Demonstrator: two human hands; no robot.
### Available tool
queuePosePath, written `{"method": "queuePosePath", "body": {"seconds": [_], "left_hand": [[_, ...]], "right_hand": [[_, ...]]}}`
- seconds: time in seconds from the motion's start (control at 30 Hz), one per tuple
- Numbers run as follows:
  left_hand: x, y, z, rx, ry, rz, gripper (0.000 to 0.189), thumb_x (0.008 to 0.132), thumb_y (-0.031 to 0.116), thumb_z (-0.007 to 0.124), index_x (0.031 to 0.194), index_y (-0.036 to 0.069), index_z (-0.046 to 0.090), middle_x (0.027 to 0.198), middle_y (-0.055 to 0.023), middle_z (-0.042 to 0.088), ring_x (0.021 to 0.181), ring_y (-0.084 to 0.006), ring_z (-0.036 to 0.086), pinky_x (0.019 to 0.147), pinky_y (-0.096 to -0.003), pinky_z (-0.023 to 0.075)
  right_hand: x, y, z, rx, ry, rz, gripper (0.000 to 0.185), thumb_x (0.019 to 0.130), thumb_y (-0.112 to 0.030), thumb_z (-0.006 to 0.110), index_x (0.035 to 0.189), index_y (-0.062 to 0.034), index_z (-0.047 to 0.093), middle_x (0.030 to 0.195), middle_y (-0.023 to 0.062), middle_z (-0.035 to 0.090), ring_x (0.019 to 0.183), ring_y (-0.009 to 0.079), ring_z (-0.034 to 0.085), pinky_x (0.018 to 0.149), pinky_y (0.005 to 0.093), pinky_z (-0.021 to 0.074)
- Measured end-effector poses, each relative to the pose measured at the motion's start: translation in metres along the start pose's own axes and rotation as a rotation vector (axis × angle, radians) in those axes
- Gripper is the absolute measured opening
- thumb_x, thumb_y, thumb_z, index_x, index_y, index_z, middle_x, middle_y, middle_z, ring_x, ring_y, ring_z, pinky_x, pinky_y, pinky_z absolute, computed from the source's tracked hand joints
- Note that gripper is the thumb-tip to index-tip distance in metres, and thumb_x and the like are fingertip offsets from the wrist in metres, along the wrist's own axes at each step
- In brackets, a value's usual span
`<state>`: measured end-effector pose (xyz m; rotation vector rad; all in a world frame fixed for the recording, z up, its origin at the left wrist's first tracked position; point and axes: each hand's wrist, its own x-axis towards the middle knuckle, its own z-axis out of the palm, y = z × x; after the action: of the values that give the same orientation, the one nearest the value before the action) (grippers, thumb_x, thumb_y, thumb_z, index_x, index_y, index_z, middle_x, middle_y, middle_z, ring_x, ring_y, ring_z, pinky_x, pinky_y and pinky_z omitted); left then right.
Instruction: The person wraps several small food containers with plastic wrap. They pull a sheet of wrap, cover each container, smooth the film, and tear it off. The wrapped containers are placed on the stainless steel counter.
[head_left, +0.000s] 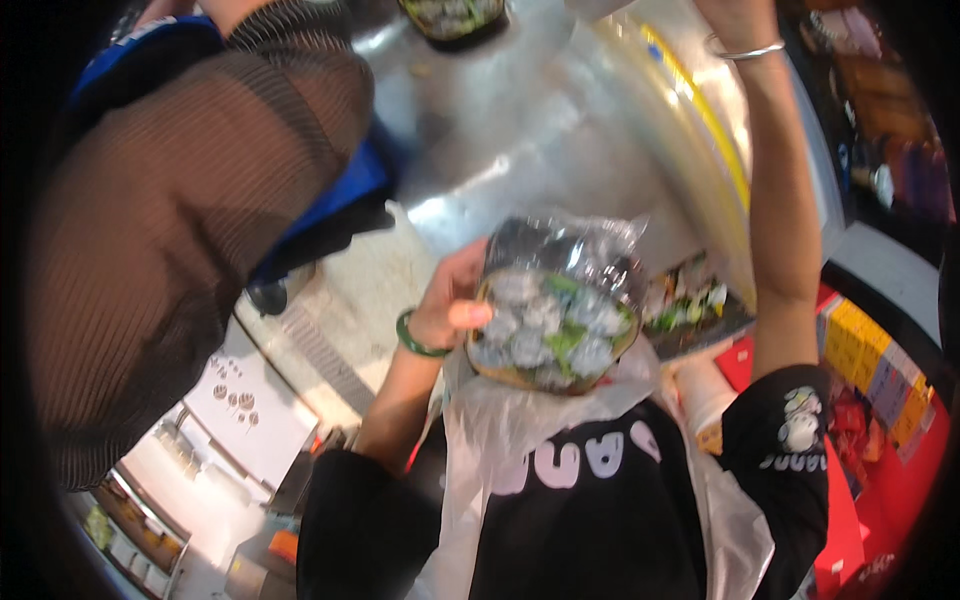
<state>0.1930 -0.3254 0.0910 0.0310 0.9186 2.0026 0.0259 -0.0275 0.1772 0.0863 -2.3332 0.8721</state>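
Observation:
My left hand (456, 300), with a green bangle at its wrist, holds a rounded tray (551, 330) by its left side, the thumb on the rim. Pale grey food pieces and green leaves fill the tray. Crinkled clear plastic film (574, 251) bunches at its far side. My right arm reaches up to the top edge of the picture, a silver bracelet on the wrist. Only part of my right hand (735, 15) shows there, its fingers cut off by the frame. A similar filled tray (454, 13) rests on the metal worktop (517, 112) at the top.
At the left, another person's sheer brown striped sleeve (172, 217) and blue garment (345, 184) come close to my left arm. A curved yellow strip (697, 97) runs beside my right forearm. Scraps of greens (686, 311) lie below it. Yellow boxes (862, 341) stand at the right.

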Motion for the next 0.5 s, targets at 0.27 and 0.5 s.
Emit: {"method": "queuePosePath", "body": {"seconds": [0.27, 0.5], "left_hand": [[-0.001, -0.004, 0.007, 0.093, -0.099, -0.008, 0.081, 0.061, 0.025, 0.073, 0.124, -0.012, 0.038, 0.117, -0.0143, 0.053, 0.107, -0.0188, 0.052, 0.093, -0.0297, 0.0387], [-0.001, -0.005, 0.021, 0.137, -0.155, -0.084, 0.080, 0.060, 0.023, 0.073, 0.123, -0.012, 0.039, 0.114, -0.0131, 0.055, 0.105, -0.0180, 0.053, 0.092, -0.0285, 0.0384]], "right_hand": [[-0.129, -0.020, -0.087, 0.344, -0.470, 0.346, 0.018, 0.080, -0.012, 0.063, 0.095, -0.0025, 0.058, 0.100, 0.0045, 0.060, 0.085, 0.0104, 0.056, 0.074, 0.0241, 0.0458], [-0.258, -0.025, -0.086, 0.516, -0.493, 0.780, 0.026, 0.077, 0.001, 0.062, 0.102, -0.0034, 0.058, 0.100, 0.0020, 0.056, 0.086, 0.0085, 0.054, 0.072, 0.0238, 0.0446]]}}
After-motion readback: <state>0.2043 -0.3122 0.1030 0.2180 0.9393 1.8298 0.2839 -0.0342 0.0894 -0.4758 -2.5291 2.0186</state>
